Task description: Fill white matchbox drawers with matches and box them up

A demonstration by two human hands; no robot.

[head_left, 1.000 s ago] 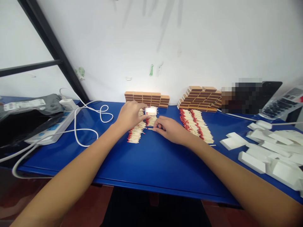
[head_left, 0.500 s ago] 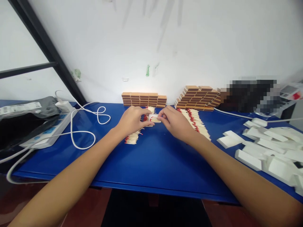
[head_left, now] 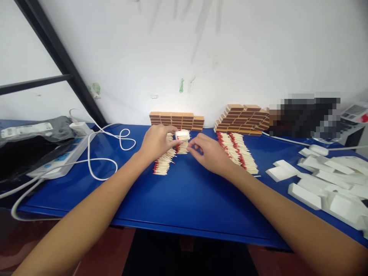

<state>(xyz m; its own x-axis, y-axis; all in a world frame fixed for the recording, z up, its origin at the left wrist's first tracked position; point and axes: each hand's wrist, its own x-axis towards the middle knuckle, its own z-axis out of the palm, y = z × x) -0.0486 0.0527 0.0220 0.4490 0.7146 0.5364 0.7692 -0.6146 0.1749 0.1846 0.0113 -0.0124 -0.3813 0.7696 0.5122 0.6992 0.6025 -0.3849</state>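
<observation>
It seems a home or dorm room: blue desk [head_left: 178, 199] against a marked wall [head_left: 129, 57], power strip [head_left: 70, 152], black frame [head_left: 53, 46].

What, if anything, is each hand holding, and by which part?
The left hand holds a small white tray by its left end, between thumb and fingers. Whether the right hand holds anything cannot be told.

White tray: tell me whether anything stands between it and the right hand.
Nothing visible stands between the right hand and the white tray, which the left hand holds. The nearby matches appear to lie lower, on the blue table.
</observation>
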